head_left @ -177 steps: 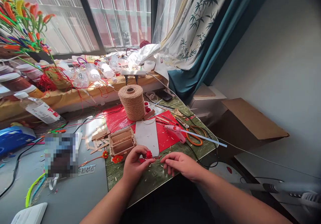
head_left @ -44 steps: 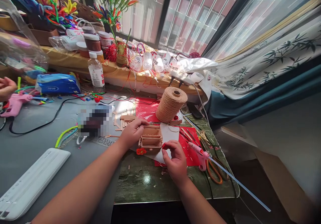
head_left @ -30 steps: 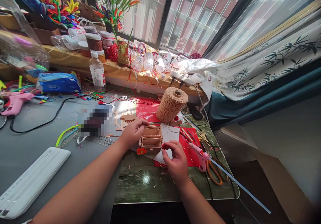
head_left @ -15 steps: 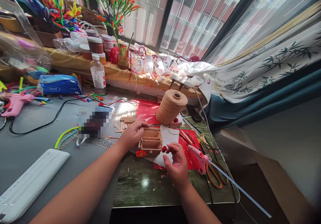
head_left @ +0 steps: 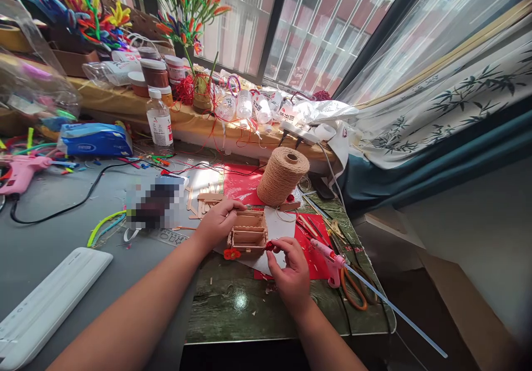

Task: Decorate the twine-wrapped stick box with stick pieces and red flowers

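A small box of wooden craft sticks (head_left: pixel 248 232), divided inside, sits on a white sheet (head_left: pixel 276 224) on the table. My left hand (head_left: pixel 216 222) grips its left side, fingers bent over the back left edge. At the front left corner is an orange-red flower (head_left: pixel 231 254). A small dark red flower (head_left: pixel 269 246) is at the front right corner, between the thumb and forefinger of my right hand (head_left: pixel 291 266). My fingers partly cover it, so I cannot tell whether it is fixed to the box.
Behind the box stands a large twine spool (head_left: pixel 283 177). To the right lie a pink glue gun (head_left: pixel 328 254) with a long glue stick and orange-handled scissors (head_left: pixel 353 290). Loose craft sticks (head_left: pixel 203 202) lie behind my left hand. A white power strip (head_left: pixel 54 304) is at front left.
The thumb and forefinger of my right hand have closed in around the dark red flower, which has come against the box's corner. My left hand keeps its hold on the box.
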Demonstrator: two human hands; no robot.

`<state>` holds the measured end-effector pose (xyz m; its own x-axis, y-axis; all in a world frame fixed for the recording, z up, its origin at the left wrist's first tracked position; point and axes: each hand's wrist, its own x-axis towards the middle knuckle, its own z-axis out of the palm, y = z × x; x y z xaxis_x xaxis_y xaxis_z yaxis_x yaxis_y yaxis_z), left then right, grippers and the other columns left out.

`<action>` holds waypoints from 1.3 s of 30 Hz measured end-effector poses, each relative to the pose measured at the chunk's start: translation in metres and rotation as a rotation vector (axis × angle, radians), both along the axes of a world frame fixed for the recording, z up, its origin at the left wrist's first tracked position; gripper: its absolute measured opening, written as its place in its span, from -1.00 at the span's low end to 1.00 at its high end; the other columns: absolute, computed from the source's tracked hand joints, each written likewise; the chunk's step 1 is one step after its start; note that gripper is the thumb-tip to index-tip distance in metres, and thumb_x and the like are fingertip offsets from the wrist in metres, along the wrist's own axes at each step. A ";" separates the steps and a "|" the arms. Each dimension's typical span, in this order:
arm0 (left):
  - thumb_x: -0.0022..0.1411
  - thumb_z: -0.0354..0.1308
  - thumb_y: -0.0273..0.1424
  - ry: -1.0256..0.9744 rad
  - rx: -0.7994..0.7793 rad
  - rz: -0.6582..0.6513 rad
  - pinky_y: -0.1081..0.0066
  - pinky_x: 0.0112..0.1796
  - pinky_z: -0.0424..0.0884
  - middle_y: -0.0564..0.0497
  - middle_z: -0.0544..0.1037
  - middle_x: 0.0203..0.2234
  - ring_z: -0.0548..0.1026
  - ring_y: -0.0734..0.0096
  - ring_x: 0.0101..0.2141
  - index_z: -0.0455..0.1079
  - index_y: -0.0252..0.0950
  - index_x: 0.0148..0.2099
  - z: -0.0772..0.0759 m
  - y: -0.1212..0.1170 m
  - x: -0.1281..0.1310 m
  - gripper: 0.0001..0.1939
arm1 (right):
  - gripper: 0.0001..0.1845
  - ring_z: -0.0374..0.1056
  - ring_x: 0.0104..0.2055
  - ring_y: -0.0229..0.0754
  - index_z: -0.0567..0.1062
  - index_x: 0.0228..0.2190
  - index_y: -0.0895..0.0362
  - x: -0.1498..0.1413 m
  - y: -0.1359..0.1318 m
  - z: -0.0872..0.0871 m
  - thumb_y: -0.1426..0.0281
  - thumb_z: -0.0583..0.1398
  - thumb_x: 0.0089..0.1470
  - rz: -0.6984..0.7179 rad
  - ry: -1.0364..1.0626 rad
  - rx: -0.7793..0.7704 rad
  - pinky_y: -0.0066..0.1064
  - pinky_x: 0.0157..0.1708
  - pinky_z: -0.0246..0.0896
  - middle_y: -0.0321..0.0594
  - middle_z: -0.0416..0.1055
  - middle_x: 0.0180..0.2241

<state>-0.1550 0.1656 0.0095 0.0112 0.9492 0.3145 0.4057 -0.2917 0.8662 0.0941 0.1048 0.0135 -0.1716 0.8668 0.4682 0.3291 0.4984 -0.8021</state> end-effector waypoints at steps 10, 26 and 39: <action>0.37 -0.04 -0.36 -0.009 0.002 0.006 0.16 0.06 0.45 -0.02 0.65 -0.07 0.57 0.17 -0.01 0.56 -0.18 -0.03 -0.001 0.000 0.000 -0.66 | -0.69 0.42 -0.13 -0.07 0.59 -0.01 -0.03 0.000 0.001 0.007 0.47 0.27 0.23 0.010 -0.031 0.004 -0.14 -0.08 0.40 -0.15 0.45 -0.15; 0.36 -0.02 -0.39 -0.002 0.025 -0.009 0.18 0.02 0.46 -0.01 0.65 -0.10 0.57 0.19 -0.05 0.56 -0.17 -0.02 -0.002 0.002 -0.002 -0.66 | -0.65 0.39 -0.15 -0.06 0.50 0.03 -0.02 0.013 -0.001 -0.006 0.48 0.26 0.23 0.009 -0.015 0.049 -0.09 -0.09 0.40 -0.10 0.38 -0.09; 0.40 -0.03 -0.40 0.002 0.018 -0.018 0.21 0.02 0.43 0.00 0.63 -0.08 0.56 0.22 -0.03 0.55 -0.19 0.05 -0.003 0.001 -0.003 -0.65 | -0.38 0.33 -0.25 -0.12 0.27 0.28 -0.02 0.012 -0.009 -0.031 0.52 0.22 0.24 0.059 -0.044 0.175 -0.16 -0.19 0.40 -0.17 0.37 -0.18</action>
<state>-0.1582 0.1664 0.0062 0.0288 0.9431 0.3312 0.4018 -0.3143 0.8601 0.1059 0.0956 -0.0180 -0.2432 0.7608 0.6017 0.3282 0.6483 -0.6870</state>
